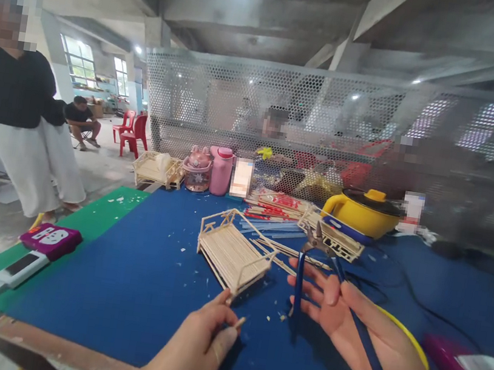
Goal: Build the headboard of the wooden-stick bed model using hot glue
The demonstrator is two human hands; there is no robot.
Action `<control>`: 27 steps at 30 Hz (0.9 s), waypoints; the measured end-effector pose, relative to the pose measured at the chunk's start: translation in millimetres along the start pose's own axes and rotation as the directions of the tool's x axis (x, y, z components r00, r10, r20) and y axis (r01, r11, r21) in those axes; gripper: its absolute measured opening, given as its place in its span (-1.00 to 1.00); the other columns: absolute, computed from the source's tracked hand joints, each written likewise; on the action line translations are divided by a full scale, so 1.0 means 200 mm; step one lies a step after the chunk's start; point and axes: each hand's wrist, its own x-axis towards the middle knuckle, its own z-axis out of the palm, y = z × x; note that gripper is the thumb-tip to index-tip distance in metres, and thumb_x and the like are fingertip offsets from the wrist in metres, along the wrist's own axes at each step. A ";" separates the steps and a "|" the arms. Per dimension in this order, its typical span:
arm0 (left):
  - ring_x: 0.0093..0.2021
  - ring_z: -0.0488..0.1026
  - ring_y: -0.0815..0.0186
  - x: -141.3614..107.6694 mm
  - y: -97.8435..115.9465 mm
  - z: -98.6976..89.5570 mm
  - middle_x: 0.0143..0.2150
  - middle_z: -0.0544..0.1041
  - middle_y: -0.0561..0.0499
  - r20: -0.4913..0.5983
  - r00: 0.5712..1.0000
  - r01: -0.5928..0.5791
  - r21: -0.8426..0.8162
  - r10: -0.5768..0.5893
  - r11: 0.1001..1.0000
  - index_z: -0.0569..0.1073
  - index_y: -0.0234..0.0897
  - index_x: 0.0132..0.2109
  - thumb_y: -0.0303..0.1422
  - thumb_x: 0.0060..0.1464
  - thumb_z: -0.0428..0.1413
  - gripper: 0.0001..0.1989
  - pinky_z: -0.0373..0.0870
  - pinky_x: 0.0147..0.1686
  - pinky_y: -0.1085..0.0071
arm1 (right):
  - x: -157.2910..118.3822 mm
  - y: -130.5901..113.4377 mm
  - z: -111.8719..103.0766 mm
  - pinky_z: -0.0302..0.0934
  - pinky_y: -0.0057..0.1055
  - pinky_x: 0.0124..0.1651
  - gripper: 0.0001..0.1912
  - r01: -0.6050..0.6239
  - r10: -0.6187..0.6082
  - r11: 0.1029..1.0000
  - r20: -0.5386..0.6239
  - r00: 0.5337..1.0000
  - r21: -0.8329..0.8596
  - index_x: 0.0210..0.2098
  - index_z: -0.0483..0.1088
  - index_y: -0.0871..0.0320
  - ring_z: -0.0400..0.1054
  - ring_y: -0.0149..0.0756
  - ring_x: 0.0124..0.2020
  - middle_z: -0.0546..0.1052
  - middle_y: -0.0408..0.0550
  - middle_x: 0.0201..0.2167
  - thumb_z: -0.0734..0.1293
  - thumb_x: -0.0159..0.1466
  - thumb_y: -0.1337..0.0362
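Observation:
My left hand [197, 340] is closed in a pinch around a short wooden stick [241, 322], whose end pokes out past the thumb. Its fingertips are close to the front corner of a miniature bed made of pale sticks [232, 253]; whether they touch it I cannot tell. In my right hand [369, 328] is a pair of blue-handled cutting pliers [298, 293], jaws pointing up and handles spread. Behind the pliers lie a second stick model [335, 243], loose sticks and blue glue sticks [275, 229].
Stick packs in red wrapping [276, 204], a yellow pot [365, 214], a pink bottle [220, 170] and another stick model [157, 169] line the back. A purple device [50, 240] sits on the green mat [98, 225] at left. Cables run at right. A person [16, 91] stands at left.

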 end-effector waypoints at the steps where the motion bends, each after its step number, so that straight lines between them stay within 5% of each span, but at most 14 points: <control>1: 0.30 0.10 0.15 0.00 0.02 0.03 0.08 0.47 -0.14 0.055 0.998 -0.024 -0.002 0.025 1.000 0.44 -0.24 -0.27 -0.27 0.15 -0.04 -0.79 0.13 0.18 0.16 | -0.04 -0.01 0.00 0.11 0.11 0.10 -0.66 -0.002 0.002 1.000 -0.013 1.000 -0.029 -0.51 0.44 0.11 0.19 0.08 0.14 0.35 0.02 0.14 0.21 0.24 0.05; 3: 0.27 0.17 0.14 0.00 0.04 0.07 0.01 0.51 -0.13 0.145 0.986 -0.076 -0.021 0.078 0.997 0.46 -0.25 -0.29 -0.27 0.15 -0.02 -0.80 0.15 0.16 0.18 | -0.10 -0.01 0.00 0.07 0.14 0.12 -0.67 -0.033 0.029 0.995 -0.051 0.998 -0.093 -0.53 0.45 0.11 0.19 0.11 0.13 0.38 0.04 0.11 0.25 0.20 0.05; 5: 0.06 0.40 0.15 0.00 0.05 0.06 -0.15 0.56 -0.09 0.124 0.989 -0.072 -0.070 0.080 0.995 0.45 -0.25 -0.30 -0.24 0.16 -0.03 -0.77 0.31 0.02 0.24 | -0.15 -0.01 -0.01 -0.01 0.14 0.16 -0.69 -0.078 0.063 0.984 -0.096 0.993 -0.160 -0.56 0.45 0.11 0.19 0.13 0.13 0.41 0.05 0.07 0.31 0.15 0.04; 8: -0.38 0.46 0.34 0.03 0.02 -0.04 -0.38 0.51 0.03 -0.187 0.982 -0.044 -0.230 0.000 0.972 0.38 -0.25 -0.27 -0.18 0.18 -0.07 -0.74 0.38 -0.31 0.41 | -0.20 0.01 -0.02 -0.07 0.13 0.20 -0.68 -0.136 0.102 0.966 -0.157 0.982 -0.221 -0.58 0.46 0.12 0.17 0.17 0.15 0.43 0.07 0.06 0.36 0.09 0.00; 10: -0.46 0.40 0.41 0.06 -0.01 -0.15 -0.42 0.47 0.10 -0.436 0.899 -0.102 -0.303 -0.043 0.948 0.34 -0.24 -0.20 -0.16 0.17 -0.04 -0.76 0.34 -0.39 0.48 | -0.20 0.03 -0.02 -0.08 0.14 0.20 -0.66 -0.160 0.119 0.964 -0.194 0.974 -0.214 -0.56 0.47 0.11 0.16 0.18 0.15 0.43 0.08 0.05 0.35 0.08 -0.03; 12: -0.43 0.40 0.40 0.07 -0.03 -0.25 -0.40 0.49 0.08 -0.523 0.849 -0.092 -0.287 -0.075 0.954 0.35 -0.26 -0.20 -0.14 0.11 0.02 -0.73 0.33 -0.40 0.49 | -0.20 0.06 -0.03 -0.07 0.13 0.20 -0.65 -0.164 0.120 0.969 -0.226 0.967 -0.187 -0.54 0.47 0.10 0.17 0.18 0.15 0.44 0.08 0.04 0.34 0.07 -0.06; 14: -0.33 0.42 0.36 0.06 -0.04 -0.30 -0.33 0.52 0.03 -0.532 0.843 -0.054 -0.223 -0.075 0.973 0.41 -0.28 -0.22 -0.14 0.04 0.10 -0.71 0.33 -0.35 0.48 | -0.21 0.09 -0.03 -0.04 0.11 0.19 -0.63 -0.162 0.117 0.969 -0.231 0.966 -0.187 -0.55 0.46 0.09 0.17 0.17 0.14 0.45 0.06 0.02 0.34 0.06 -0.09; 17: -0.33 0.41 0.35 0.03 -0.03 -0.25 -0.36 0.53 0.03 -0.425 0.903 -0.007 -0.162 -0.064 0.987 0.49 -0.28 -0.24 -0.17 -0.02 0.16 -0.72 0.33 -0.32 0.48 | -0.24 0.10 0.01 -0.01 0.08 0.19 -0.63 -0.230 0.170 0.912 -0.197 0.966 -0.338 -0.52 0.47 0.08 0.19 0.15 0.14 0.45 0.04 0.03 0.34 0.06 -0.10; 20: -0.57 0.30 0.46 0.01 -0.02 -0.12 -0.56 0.44 0.11 -0.154 0.969 0.147 -0.274 -0.194 0.951 0.48 -0.31 -0.23 -0.13 0.02 0.13 -0.69 0.26 -0.52 0.52 | -0.27 0.08 0.10 0.04 -0.06 0.20 -0.68 -0.269 0.218 0.736 -0.158 0.963 -0.621 -0.39 0.52 0.09 0.12 0.08 0.21 0.35 0.01 0.16 0.33 0.11 -0.03; 23: -0.62 0.27 0.53 0.02 -0.03 -0.01 -0.56 0.41 0.14 0.000 0.959 0.247 -0.495 -0.285 0.833 0.46 -0.35 -0.21 -0.11 -0.04 0.19 -0.62 0.24 -0.55 0.55 | -0.27 0.04 0.19 0.17 -0.28 0.12 -0.71 -0.159 0.204 0.535 -0.056 0.977 -0.830 -0.37 0.53 0.12 0.14 -0.01 0.21 0.28 0.00 0.21 0.28 0.16 0.07; 27: -0.50 0.38 0.51 0.04 -0.05 0.05 -0.45 0.49 0.08 0.068 0.947 0.271 -0.694 -0.314 0.667 0.48 -0.35 -0.18 -0.14 -0.18 0.29 -0.55 0.35 -0.41 0.54 | -0.26 0.01 0.24 0.25 -0.41 0.02 -0.78 -0.090 0.190 0.352 -0.023 0.981 -0.931 -0.40 0.53 0.11 0.26 -0.11 0.12 0.32 -0.02 0.17 0.27 0.15 0.17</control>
